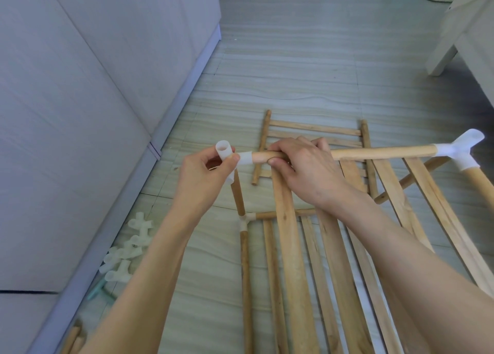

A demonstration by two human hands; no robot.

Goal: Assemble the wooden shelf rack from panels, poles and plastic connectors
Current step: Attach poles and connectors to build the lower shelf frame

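Left hand point(207, 170) grips white connector point(226, 155) atop upright pole point(238, 196). Right hand point(302, 166) grasps horizontal pole point(382, 152), long axis left-right, its tip in connector's side socket. Spare connectors point(125, 252) on floor point(294, 72), nearer left hand.

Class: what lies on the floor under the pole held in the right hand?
Under the pole held by the right hand lies a slatted panel on the floor. Its top rails show; the hand and pole cover its middle.

Soft, even daylight, faint shadows, sharp centre, wide-angle bending and slight blur toward edges.
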